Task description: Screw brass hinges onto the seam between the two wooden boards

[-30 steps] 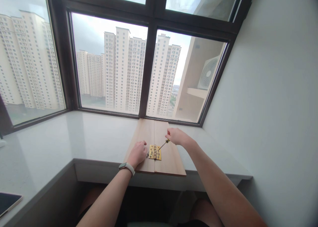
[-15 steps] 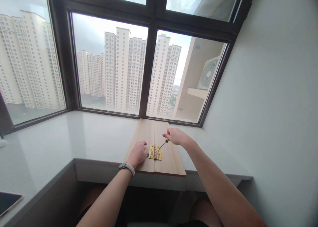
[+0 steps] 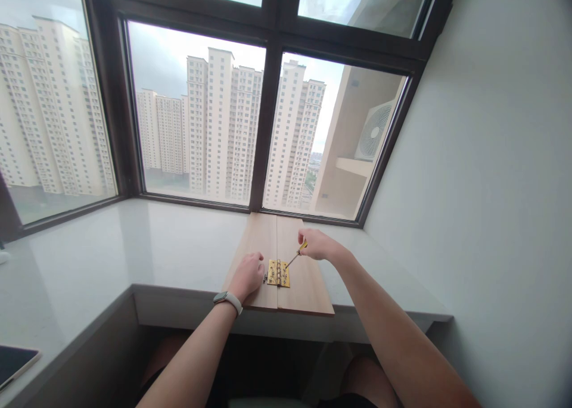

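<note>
A brass hinge [image 3: 279, 273] lies across the seam between two light wooden boards [image 3: 308, 295], with screws on its leaves. My right hand [image 3: 315, 244] is closed around the yellow handle of a screwdriver [image 3: 292, 259]. The slanted shaft runs down to the hinge's right leaf, its tip at a screw there. On the left board rests my left hand [image 3: 250, 272], fingers loosely bent and apart, holding nothing that I can see. Several small dark screws [image 3: 265, 278] lie between this hand and the hinge. A watch is on my left wrist.
The boards lie on a white window counter [image 3: 179, 241], their near ends jutting past its front edge. A dark-framed window [image 3: 259, 128] stands behind and a white wall [image 3: 469, 158] at the right. A dark-screened device [image 3: 16, 363] lies at the lower left.
My right hand has turned and its fingers have shifted on the screwdriver, so more of the yellow handle shows. The tip stays at the hinge, and my left hand has hardly moved.
</note>
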Demonstrator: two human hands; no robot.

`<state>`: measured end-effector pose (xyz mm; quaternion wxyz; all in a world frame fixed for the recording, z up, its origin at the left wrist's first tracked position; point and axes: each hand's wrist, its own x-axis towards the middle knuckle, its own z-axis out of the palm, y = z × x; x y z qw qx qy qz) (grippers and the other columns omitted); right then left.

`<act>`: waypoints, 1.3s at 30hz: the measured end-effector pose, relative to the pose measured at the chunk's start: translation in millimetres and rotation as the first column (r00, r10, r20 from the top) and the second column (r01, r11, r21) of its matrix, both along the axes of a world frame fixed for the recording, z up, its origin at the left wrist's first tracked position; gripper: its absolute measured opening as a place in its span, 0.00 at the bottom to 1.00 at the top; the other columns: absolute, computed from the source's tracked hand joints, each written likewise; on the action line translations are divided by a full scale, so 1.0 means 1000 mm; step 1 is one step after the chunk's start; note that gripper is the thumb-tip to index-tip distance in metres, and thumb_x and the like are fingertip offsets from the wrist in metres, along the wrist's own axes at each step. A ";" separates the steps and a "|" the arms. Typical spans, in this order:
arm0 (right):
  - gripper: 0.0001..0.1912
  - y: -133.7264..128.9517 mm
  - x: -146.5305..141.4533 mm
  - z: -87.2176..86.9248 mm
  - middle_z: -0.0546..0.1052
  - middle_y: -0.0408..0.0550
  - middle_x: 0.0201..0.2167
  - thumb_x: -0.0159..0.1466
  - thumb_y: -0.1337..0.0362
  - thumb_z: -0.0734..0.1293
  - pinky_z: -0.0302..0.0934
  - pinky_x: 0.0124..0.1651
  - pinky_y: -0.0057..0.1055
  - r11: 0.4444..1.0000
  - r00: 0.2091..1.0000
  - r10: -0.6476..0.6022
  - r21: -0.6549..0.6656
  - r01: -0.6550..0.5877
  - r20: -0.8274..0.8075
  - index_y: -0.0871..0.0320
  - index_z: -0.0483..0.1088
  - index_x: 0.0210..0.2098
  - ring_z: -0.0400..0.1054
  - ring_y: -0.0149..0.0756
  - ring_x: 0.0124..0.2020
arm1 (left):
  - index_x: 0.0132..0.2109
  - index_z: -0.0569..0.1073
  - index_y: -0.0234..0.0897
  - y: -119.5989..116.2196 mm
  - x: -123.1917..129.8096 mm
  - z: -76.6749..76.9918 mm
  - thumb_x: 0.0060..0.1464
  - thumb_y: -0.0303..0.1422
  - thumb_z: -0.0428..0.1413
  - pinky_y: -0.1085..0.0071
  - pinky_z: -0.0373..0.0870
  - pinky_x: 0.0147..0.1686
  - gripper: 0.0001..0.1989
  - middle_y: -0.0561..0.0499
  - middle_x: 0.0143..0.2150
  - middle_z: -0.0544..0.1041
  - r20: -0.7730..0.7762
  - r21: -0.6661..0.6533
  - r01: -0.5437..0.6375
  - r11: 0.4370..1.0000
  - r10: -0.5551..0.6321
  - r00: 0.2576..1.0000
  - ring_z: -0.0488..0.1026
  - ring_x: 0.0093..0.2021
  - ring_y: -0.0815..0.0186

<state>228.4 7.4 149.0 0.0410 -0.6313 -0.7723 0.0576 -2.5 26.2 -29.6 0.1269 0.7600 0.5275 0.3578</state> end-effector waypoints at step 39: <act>0.15 -0.005 0.001 0.002 0.79 0.48 0.47 0.59 0.61 0.75 0.57 0.33 0.26 1.000 1.000 -0.005 0.012 0.004 0.012 0.55 0.72 0.44 0.73 0.36 0.42 | 0.51 0.73 0.34 -0.004 0.000 0.006 0.64 0.29 0.49 0.64 0.64 0.56 0.12 0.39 0.51 0.78 -0.015 -0.023 -0.009 1.000 0.009 1.000 0.71 0.54 0.56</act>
